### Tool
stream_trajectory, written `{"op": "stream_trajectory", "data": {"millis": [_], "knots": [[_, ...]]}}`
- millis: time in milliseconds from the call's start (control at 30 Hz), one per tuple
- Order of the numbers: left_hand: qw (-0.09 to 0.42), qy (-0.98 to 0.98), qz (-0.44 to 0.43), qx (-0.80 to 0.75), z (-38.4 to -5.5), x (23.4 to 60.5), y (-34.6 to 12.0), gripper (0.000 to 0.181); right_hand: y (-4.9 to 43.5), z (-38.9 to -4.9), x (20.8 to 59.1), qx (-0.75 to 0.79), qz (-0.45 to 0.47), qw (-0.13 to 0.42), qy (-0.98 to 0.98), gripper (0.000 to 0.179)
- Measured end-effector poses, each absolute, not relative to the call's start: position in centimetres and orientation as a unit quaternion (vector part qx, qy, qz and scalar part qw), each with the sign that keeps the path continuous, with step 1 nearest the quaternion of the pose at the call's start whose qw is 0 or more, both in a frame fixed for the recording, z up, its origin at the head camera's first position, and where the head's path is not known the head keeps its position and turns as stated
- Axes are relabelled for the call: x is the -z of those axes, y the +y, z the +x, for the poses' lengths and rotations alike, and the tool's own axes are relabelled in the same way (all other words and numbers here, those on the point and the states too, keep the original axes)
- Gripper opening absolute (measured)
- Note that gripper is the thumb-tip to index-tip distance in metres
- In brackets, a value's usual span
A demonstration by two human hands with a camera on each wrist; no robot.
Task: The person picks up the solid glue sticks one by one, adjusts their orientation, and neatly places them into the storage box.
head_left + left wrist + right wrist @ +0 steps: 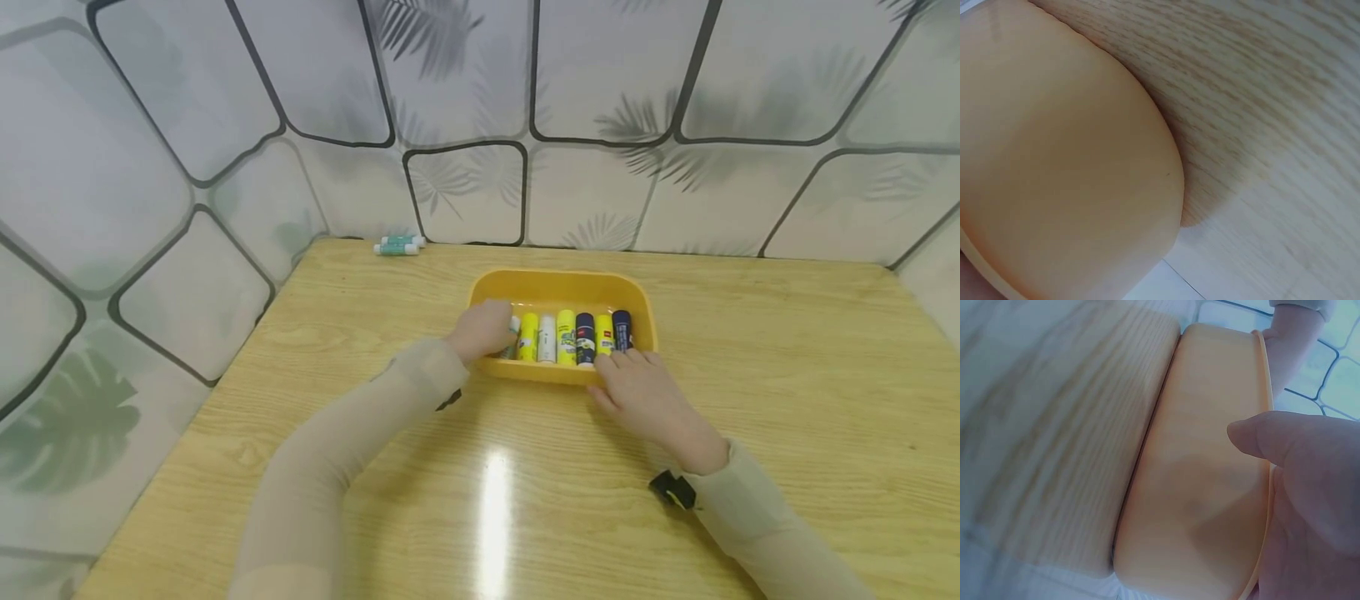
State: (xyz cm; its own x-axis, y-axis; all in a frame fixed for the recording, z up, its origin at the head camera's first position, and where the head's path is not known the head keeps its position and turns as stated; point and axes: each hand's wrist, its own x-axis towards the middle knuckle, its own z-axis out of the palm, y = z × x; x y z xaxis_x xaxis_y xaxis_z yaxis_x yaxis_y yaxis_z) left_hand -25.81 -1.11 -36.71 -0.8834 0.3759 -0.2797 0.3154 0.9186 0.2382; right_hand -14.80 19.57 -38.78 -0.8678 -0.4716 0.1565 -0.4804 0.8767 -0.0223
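Note:
A yellow plastic bin (540, 372) holds a row of glue sticks (566, 337) in yellow, white and navy. My left hand (483, 329) reaches over the bin's left end, its fingers around a teal-and-white glue stick (512, 337) at the row's left; the fingertips are hidden. With my right hand (648, 400) I grip the front rim near the right corner, fingers over the inside. The right wrist view shows the thumb (1260, 437) against the bin's outer wall (1197, 469). In the left wrist view the bin's outside (1072, 156) fills the left.
Two teal-and-white glue sticks (397, 248) lie at the back left of the wooden table (787, 350). Behind the table's rear edge rises a patterned wall (465, 196), which also runs along the left side.

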Motion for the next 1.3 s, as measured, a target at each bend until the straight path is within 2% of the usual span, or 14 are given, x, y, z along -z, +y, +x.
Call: {"op": "stream_trajectory", "data": {"millis": [200,600,1000,1300], "knots": [[0.162,0.965,0.187,-0.090,-25.89,36.56,-1.11,0.011,19.64,-14.79,38.65,-0.034,0.250,0.082,-0.964,0.022],[0.198,0.959,0.184,-0.089,-26.17,36.42,-1.06,0.011,19.74,-14.82,38.48,-0.031,0.255,0.086,-0.963,0.022],[0.194,0.958,0.192,-0.090,-26.03,36.32,-1.02,0.009,19.78,-14.74,38.42,-0.034,0.253,0.084,-0.963,0.022],[0.200,0.956,0.185,-0.105,-25.86,36.44,-1.13,0.014,19.72,-14.84,38.68,-0.031,0.250,0.076,-0.965,0.022]]}}
